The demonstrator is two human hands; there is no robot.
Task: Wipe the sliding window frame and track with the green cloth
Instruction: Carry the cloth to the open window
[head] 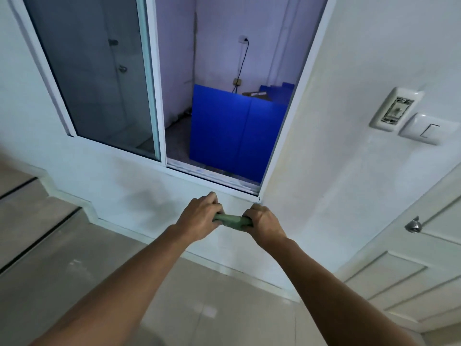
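- The sliding pane [99,78] covers the left half of the window; the right half stands open, with a blue panel [237,131] visible in the room beyond.
- The left hand [197,218] has its fingers curled round the left end of the green cloth [230,221].
- The cloth is bunched into a short roll, its long axis running left to right between the two hands, held in the air just near of the wall below the sill.
- The right hand [264,221] grips the cloth's right end, fingers wrapped tight.
- The bottom track [214,177] lies far of and above both hands; its right end is nearer the right hand, which looks better placed to start the wipe there.
- The right frame upright [296,96] rises from that corner.
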